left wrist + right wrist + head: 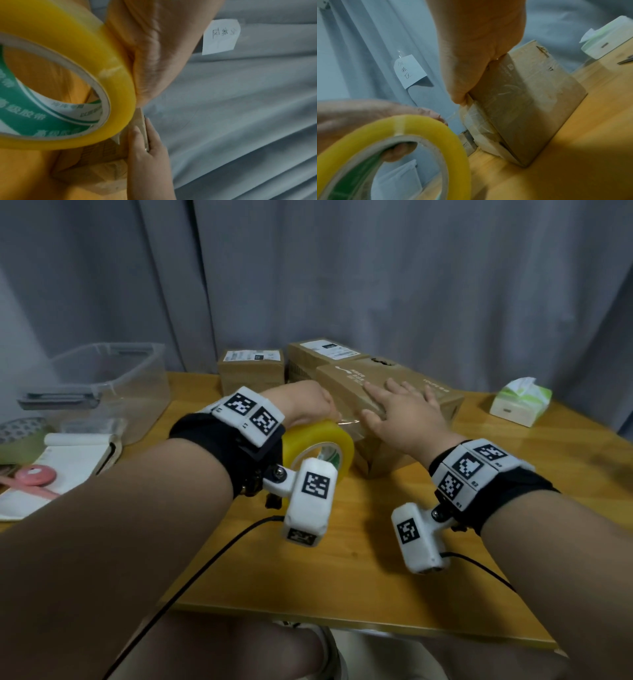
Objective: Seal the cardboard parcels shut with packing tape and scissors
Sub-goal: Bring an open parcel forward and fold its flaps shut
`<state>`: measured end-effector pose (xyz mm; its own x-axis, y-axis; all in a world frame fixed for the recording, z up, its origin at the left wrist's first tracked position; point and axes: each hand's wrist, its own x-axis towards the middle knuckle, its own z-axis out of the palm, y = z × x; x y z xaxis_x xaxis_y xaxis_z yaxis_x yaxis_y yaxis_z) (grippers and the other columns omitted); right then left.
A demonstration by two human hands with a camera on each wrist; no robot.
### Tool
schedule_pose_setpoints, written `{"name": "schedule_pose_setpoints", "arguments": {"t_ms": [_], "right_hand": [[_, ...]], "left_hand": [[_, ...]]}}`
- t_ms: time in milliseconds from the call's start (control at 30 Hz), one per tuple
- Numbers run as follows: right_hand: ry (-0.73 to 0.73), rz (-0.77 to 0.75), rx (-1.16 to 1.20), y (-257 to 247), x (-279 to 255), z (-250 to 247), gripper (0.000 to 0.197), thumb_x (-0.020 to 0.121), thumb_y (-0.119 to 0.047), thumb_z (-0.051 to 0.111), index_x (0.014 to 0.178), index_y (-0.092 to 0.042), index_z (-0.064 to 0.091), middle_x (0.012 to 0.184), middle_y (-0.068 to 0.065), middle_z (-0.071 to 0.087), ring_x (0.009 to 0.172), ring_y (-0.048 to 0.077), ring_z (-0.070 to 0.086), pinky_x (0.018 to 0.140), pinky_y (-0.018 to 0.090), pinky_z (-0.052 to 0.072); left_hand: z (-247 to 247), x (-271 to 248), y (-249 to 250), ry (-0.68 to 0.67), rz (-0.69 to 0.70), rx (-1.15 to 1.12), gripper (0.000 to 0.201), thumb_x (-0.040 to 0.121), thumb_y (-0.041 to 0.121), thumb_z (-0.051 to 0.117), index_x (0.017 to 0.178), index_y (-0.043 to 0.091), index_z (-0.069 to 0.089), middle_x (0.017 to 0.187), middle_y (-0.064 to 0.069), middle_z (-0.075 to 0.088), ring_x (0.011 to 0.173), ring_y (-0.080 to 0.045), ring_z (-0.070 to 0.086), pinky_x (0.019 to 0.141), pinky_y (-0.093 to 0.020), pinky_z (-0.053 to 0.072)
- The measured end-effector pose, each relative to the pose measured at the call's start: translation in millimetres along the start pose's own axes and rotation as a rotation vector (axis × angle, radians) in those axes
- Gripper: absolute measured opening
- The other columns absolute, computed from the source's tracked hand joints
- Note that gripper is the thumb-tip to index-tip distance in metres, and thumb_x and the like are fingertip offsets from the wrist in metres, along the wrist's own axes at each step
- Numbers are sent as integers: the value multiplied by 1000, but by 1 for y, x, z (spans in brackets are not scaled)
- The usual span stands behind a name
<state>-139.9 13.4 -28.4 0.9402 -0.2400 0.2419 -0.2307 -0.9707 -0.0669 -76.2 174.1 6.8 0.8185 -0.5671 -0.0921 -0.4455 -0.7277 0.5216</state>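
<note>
A long brown cardboard parcel lies across the middle of the wooden table. My right hand lies flat on its top near the front end, fingers spread and straight. My left hand grips a yellow roll of packing tape just left of that end, fingers through the core. A clear strip runs from the roll onto the parcel's end. Two smaller parcels stand behind. No scissors are clearly visible.
A clear plastic bin stands at the back left, with a notebook, a pink object and another tape roll nearby. A tissue pack sits at the right. Grey curtain hangs behind. Cables trail over the near table edge.
</note>
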Motion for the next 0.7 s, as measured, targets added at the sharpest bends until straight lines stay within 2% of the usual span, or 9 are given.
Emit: {"name": "schedule_pose_setpoints", "arguments": {"t_ms": [167,300,367,433,533,633,700], "right_hand": [[32,22,-36,8,4,4,60,97,-53,36,151,-36,19,158,7,21,146,29,17,116,53,4],[16,20,-69,10,7,5,74,90,-62,45,151,-35,16,159,8,18,146,29,15,116,54,2],[19,16,-74,11,6,6,76,89,-62,47,152,-34,15,159,9,18,146,30,15,116,54,1],[30,13,-59,10,6,8,67,94,-54,42,152,-33,16,158,9,19,146,31,15,116,55,1],[47,28,3,8,7,10,55,100,-47,30,151,-31,21,158,9,21,146,32,14,115,55,-2],[52,26,31,8,6,10,52,102,-47,20,151,-31,23,158,9,21,146,32,14,115,54,-3],[2,25,56,9,4,6,53,102,-49,16,152,-32,22,160,7,18,147,29,11,116,52,-5]], "left_hand": [[9,17,13,8,-27,66,32,92,21,56,121,10,62,124,-9,61,115,-25,57,82,-25,43],[6,25,20,-36,-29,128,33,92,26,57,120,10,63,122,-10,62,114,-27,58,81,-27,44],[8,26,25,-73,-16,202,33,91,30,57,115,10,65,117,-10,64,109,-28,59,85,-30,45],[11,27,27,-75,-10,225,32,90,30,57,112,8,66,113,-11,65,101,-26,60,86,-33,46],[15,29,21,-5,-21,161,33,91,27,56,115,6,64,118,-13,64,88,-20,53,77,-29,43],[17,28,15,28,-39,95,34,90,28,59,114,5,65,117,-13,64,87,-19,53,76,-28,42],[16,26,15,37,-42,71,34,90,27,58,113,3,65,114,-12,65,91,-23,57,76,-28,42]]}}
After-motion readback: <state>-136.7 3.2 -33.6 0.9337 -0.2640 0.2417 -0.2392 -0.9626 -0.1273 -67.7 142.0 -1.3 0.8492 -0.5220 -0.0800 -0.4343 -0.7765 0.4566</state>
